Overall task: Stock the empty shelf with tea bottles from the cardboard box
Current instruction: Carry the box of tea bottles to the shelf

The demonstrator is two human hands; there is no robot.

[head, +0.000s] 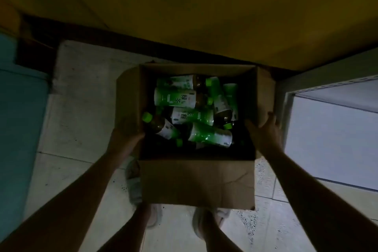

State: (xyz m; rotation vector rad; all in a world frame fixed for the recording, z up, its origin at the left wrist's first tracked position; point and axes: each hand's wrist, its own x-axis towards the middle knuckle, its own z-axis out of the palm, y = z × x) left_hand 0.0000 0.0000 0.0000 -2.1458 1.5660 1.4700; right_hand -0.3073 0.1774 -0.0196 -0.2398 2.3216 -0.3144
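Cardboard box (196,182) of tea bottles (176,98) (lying jumbled), left hand (124,139), right hand (263,129) gripping sides

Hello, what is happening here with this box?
A person grips an open cardboard box by its two sides, left hand and right hand. Inside, tea bottles with green caps lie jumbled on their sides. The empty shelf stands just to the right. No bottle is out of the box yet.
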